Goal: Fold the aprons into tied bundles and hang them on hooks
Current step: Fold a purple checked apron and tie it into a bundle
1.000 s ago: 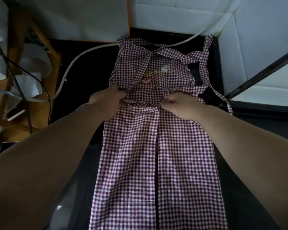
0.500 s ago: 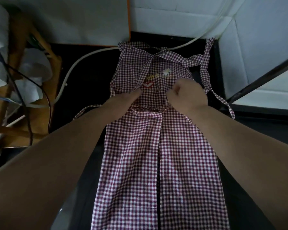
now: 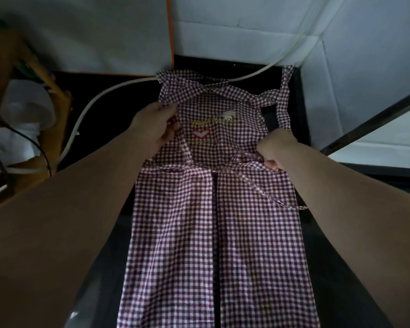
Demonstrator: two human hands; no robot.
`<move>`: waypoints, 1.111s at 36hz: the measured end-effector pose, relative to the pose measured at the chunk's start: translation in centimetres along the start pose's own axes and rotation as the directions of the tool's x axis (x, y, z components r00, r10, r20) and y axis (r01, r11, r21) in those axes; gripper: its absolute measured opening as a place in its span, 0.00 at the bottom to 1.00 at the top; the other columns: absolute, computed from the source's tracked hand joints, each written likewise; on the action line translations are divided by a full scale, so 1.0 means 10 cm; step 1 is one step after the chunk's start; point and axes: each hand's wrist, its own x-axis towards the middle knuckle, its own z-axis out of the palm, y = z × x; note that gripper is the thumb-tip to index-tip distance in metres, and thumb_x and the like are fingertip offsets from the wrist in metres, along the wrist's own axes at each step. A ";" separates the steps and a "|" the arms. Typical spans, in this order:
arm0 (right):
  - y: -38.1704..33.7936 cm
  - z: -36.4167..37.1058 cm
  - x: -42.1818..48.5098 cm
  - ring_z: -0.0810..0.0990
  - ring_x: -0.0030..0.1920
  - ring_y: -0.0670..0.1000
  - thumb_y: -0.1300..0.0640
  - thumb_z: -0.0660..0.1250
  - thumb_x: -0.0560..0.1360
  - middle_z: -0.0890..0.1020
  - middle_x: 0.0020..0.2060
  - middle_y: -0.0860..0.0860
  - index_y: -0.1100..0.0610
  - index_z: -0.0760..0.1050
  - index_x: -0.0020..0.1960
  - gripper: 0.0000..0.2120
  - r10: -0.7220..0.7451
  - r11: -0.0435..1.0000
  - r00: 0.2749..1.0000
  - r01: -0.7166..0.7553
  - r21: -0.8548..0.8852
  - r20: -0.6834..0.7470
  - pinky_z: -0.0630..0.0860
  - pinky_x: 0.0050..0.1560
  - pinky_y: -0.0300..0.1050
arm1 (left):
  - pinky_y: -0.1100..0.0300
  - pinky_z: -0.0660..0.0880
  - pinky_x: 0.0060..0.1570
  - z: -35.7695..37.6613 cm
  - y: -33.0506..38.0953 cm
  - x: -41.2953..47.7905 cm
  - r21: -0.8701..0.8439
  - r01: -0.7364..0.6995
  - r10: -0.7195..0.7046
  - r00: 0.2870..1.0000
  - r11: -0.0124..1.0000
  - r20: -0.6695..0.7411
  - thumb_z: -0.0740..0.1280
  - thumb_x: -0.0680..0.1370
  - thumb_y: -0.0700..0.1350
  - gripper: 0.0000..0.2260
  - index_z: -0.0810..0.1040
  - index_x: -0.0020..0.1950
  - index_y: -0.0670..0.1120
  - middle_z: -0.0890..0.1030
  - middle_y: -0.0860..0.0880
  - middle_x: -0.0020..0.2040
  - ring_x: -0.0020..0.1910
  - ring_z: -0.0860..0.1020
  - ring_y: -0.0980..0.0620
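Obs.: 1 apron [image 3: 246, 233], thin woven cotton-like cloth in maroon-and-white gingham, lies flat along the dark counter [image 3: 118, 119], bib at the far end. The 2 skirt sides are folded inward and meet at a straight centre line.

Bib print [image 3: 202, 129]: yellow lettering, too blurred to read; 1 red-and-white chevron mark; 1 small white flower shape.

Left hand [image 3: 155, 127]: fingers curled, gripping the left bib edge. Right hand [image 3: 276, 147]: clenched round the narrow waist tie [image 3: 258, 185] at the right waist; the tie trails across the right skirt panel.

1 smooth white hose [image 3: 77, 132] curves over the counter behind the bib. White wall panels [image 3: 365, 67] stand at the back and right.
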 end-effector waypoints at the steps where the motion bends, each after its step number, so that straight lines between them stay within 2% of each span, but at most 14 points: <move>1: -0.03 -0.01 0.03 0.78 0.35 0.53 0.63 0.59 0.78 0.78 0.42 0.60 0.61 0.66 0.35 0.13 -0.078 0.997 0.994 0.079 0.001 -0.078 0.67 0.23 0.38 | 0.66 0.69 0.31 0.02 0.03 0.02 -0.002 -0.027 0.027 1.000 1.000 0.009 0.64 0.81 0.45 0.06 0.75 0.44 0.48 0.78 0.52 0.38 0.30 0.76 0.60; 3: -0.10 -0.01 0.05 0.78 0.47 0.56 0.62 0.59 0.77 0.79 0.44 0.56 0.61 0.72 0.41 0.08 -0.235 0.965 0.941 0.257 0.062 -0.245 0.72 0.38 0.41 | 0.66 0.70 0.32 0.06 0.09 0.03 0.040 -0.072 0.072 0.997 0.997 0.017 0.62 0.81 0.43 0.07 0.74 0.43 0.48 0.78 0.51 0.38 0.30 0.76 0.60; 5: -0.18 -0.02 0.05 0.78 0.51 0.55 0.62 0.60 0.78 0.78 0.45 0.52 0.59 0.74 0.54 0.07 -0.319 0.878 0.890 0.407 0.252 -0.326 0.76 0.53 0.47 | 0.67 0.72 0.30 0.08 0.13 0.06 0.083 -0.102 0.103 0.995 0.991 0.000 0.61 0.82 0.42 0.09 0.72 0.41 0.48 0.76 0.51 0.36 0.30 0.75 0.60; 8: -0.30 -0.03 0.04 0.76 0.38 0.47 0.67 0.59 0.78 0.74 0.37 0.46 0.55 0.71 0.48 0.08 -0.426 0.711 0.824 0.561 0.425 -0.375 0.80 0.44 0.45 | 0.67 0.74 0.28 0.12 0.17 0.05 0.126 -0.103 0.109 0.993 0.987 -0.040 0.61 0.82 0.41 0.09 0.72 0.42 0.48 0.76 0.50 0.38 0.31 0.75 0.60; 10: -0.36 -0.04 0.04 0.73 0.37 0.40 0.71 0.60 0.76 0.74 0.37 0.44 0.55 0.73 0.44 0.11 -0.488 0.694 0.756 0.639 0.331 -0.436 0.76 0.44 0.35 | 0.66 0.76 0.32 0.10 0.15 0.05 0.154 -0.115 0.122 0.992 0.981 -0.036 0.63 0.81 0.40 0.06 0.72 0.44 0.48 0.77 0.49 0.39 0.34 0.76 0.58; 12: -0.38 -0.03 0.03 0.73 0.43 0.42 0.70 0.59 0.77 0.78 0.44 0.49 0.61 0.76 0.51 0.10 -0.542 0.710 0.731 0.662 0.240 -0.414 0.69 0.45 0.26 | 0.62 0.78 0.42 0.07 0.12 0.01 0.178 -0.109 0.103 0.994 0.978 0.042 0.67 0.77 0.42 0.05 0.74 0.52 0.46 0.79 0.47 0.45 0.41 0.78 0.55; 15: -0.30 0.04 0.00 0.72 0.53 0.47 0.65 0.56 0.80 0.76 0.54 0.51 0.64 0.72 0.63 0.14 -0.566 0.773 0.764 0.622 0.122 -0.311 0.62 0.47 0.26 | 0.59 0.71 0.60 0.00 0.03 -0.10 0.443 -0.176 0.128 0.982 0.879 0.136 0.72 0.70 0.53 0.32 0.67 0.72 0.48 0.74 0.52 0.65 0.60 0.74 0.56; 18: -0.19 0.13 -0.12 0.75 0.56 0.50 0.59 0.58 0.80 0.79 0.54 0.52 0.60 0.76 0.59 0.12 -0.589 0.787 0.763 0.616 0.023 -0.265 0.61 0.45 0.29 | 0.66 0.64 0.58 -0.06 -0.07 -0.27 0.610 -0.273 0.226 0.962 0.744 0.154 0.66 0.78 0.50 0.24 0.66 0.73 0.53 0.71 0.55 0.68 0.60 0.69 0.59; 21: -0.04 0.19 -0.25 0.76 0.42 0.46 0.54 0.63 0.77 0.77 0.38 0.45 0.57 0.78 0.46 0.08 -0.608 0.790 0.780 0.613 -0.013 -0.146 0.64 0.36 0.34 | 0.68 0.66 0.54 -0.14 -0.17 -0.46 0.713 -0.336 0.250 0.941 0.615 0.227 0.66 0.78 0.53 0.17 0.74 0.67 0.53 0.75 0.57 0.62 0.55 0.71 0.61; 23: 0.07 0.20 -0.31 0.73 0.38 0.41 0.50 0.66 0.75 0.75 0.35 0.43 0.54 0.76 0.40 0.09 -0.588 0.809 0.809 0.588 -0.008 -0.017 0.64 0.34 0.33 | 0.72 0.66 0.50 -0.19 -0.24 -0.53 0.756 -0.364 0.226 0.931 0.544 0.286 0.68 0.76 0.56 0.16 0.77 0.61 0.55 0.75 0.60 0.55 0.51 0.72 0.64; 28: 0.32 0.32 -0.44 0.76 0.53 0.50 0.48 0.66 0.74 0.78 0.51 0.48 0.54 0.77 0.55 0.14 -0.491 0.716 0.820 0.572 -0.400 0.293 0.73 0.54 0.44 | 0.57 0.71 0.58 -0.39 -0.56 -0.68 0.821 -0.499 0.267 0.861 0.278 0.433 0.72 0.72 0.58 0.20 0.78 0.60 0.51 0.74 0.55 0.53 0.55 0.73 0.55; 31: 0.36 0.35 -0.48 0.76 0.54 0.54 0.53 0.60 0.78 0.79 0.52 0.54 0.59 0.78 0.55 0.12 -0.515 0.689 0.825 0.560 -0.459 0.234 0.72 0.55 0.44 | 0.55 0.71 0.52 -0.46 -0.68 -0.74 0.871 -0.490 0.266 0.845 0.040 0.464 0.66 0.78 0.50 0.09 0.78 0.53 0.48 0.77 0.51 0.50 0.53 0.75 0.49; 33: 0.37 0.35 -0.49 0.75 0.56 0.56 0.55 0.57 0.79 0.77 0.55 0.56 0.59 0.76 0.57 0.14 -0.510 0.690 0.842 0.522 -0.502 0.175 0.70 0.55 0.45 | 0.55 0.70 0.48 -0.48 -0.71 -0.80 0.907 -0.415 0.271 0.868 -0.065 0.417 0.61 0.80 0.50 0.09 0.75 0.53 0.47 0.78 0.49 0.49 0.50 0.75 0.48; 40: 0.48 0.30 -0.57 0.73 0.62 0.59 0.58 0.53 0.80 0.73 0.64 0.58 0.58 0.68 0.66 0.16 -0.320 0.738 0.947 0.262 -0.622 0.020 0.71 0.57 0.51 | 0.53 0.72 0.41 -0.52 -0.75 -0.88 0.978 -0.094 0.239 0.961 -0.184 0.137 0.54 0.83 0.45 0.10 0.69 0.60 0.43 0.77 0.43 0.55 0.49 0.77 0.43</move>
